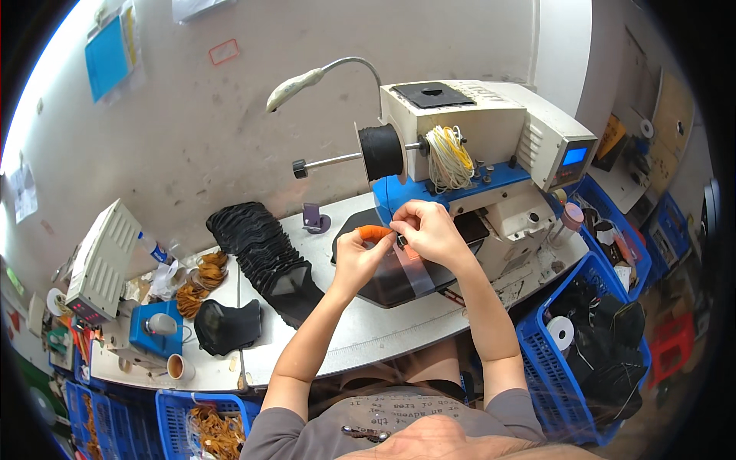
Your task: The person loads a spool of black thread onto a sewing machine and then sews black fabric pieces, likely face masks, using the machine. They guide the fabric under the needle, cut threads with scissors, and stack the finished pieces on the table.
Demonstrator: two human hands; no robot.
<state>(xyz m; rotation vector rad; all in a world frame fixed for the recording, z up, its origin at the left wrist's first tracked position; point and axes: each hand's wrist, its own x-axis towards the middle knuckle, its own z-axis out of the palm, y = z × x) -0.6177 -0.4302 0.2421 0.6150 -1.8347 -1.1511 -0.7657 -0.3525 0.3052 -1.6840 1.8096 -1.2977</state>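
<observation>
My left hand (pixel 357 251) and my right hand (pixel 426 228) meet just in front of a white and blue sewing machine (pixel 475 146). An orange cover sits on my left thumb (pixel 374 231). Both hands pinch a small dark piece (pixel 401 241) between their fingertips; what it is stays too small to tell. Beneath the hands lies a black plate with a clear plastic sheet (pixel 399 272) on it. On the machine's side rod sit a black thread spool (pixel 382 152) and a bundle of yellow and white cord (pixel 448 157).
A long stack of black fabric pieces (pixel 264 249) lies left of the hands, with another black piece (pixel 226 326) nearer. Tan rubber bands (pixel 201 280), a paper cup (pixel 179 368) and a white control box (pixel 103 261) sit further left. Blue crates (pixel 590 345) stand at the right and lower left.
</observation>
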